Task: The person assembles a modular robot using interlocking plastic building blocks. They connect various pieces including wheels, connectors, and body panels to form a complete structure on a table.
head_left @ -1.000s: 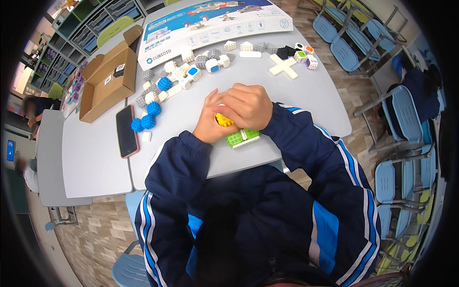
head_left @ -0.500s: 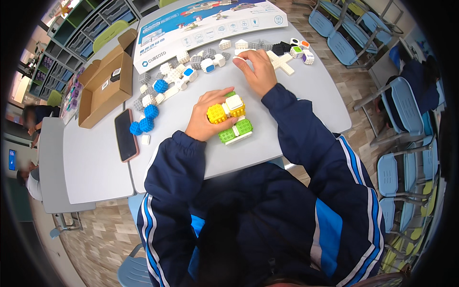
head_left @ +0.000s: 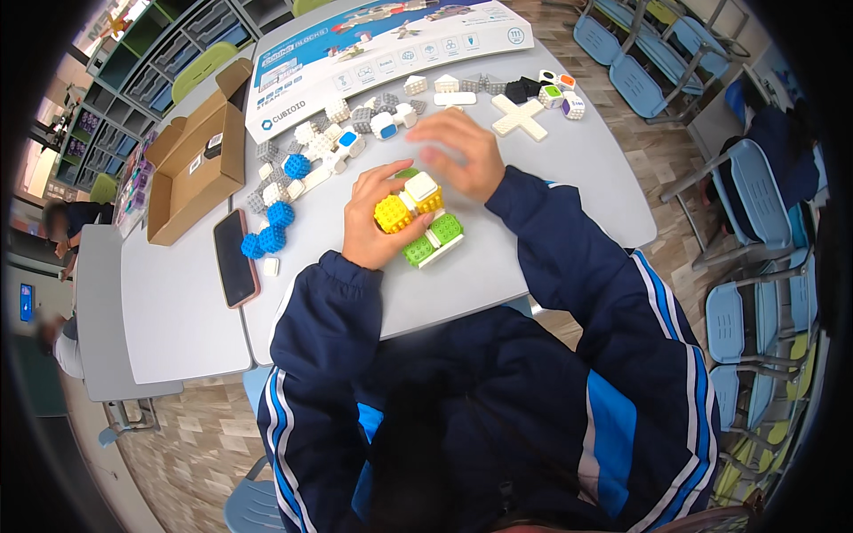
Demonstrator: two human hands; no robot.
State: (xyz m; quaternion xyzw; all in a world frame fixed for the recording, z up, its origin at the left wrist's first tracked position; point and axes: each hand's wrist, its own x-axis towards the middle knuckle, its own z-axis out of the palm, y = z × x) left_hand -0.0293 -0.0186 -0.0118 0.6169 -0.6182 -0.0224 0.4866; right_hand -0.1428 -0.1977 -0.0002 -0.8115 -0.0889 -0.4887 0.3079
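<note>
I see left hand (head_left: 369,216) gripping yellow-green block build (head_left: 427,202), palm side hidden, right hand (head_left: 467,158) half-open, motion-blurred, white-blue box (head_left: 391,67) cropped up top.

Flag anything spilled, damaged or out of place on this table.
Nothing looks spilled or visibly damaged. The one mildly odd item is a phone lying beside the blue blocks, since it isn't a building piece. The yellow-and-green build in the left hand looks whole.
</note>
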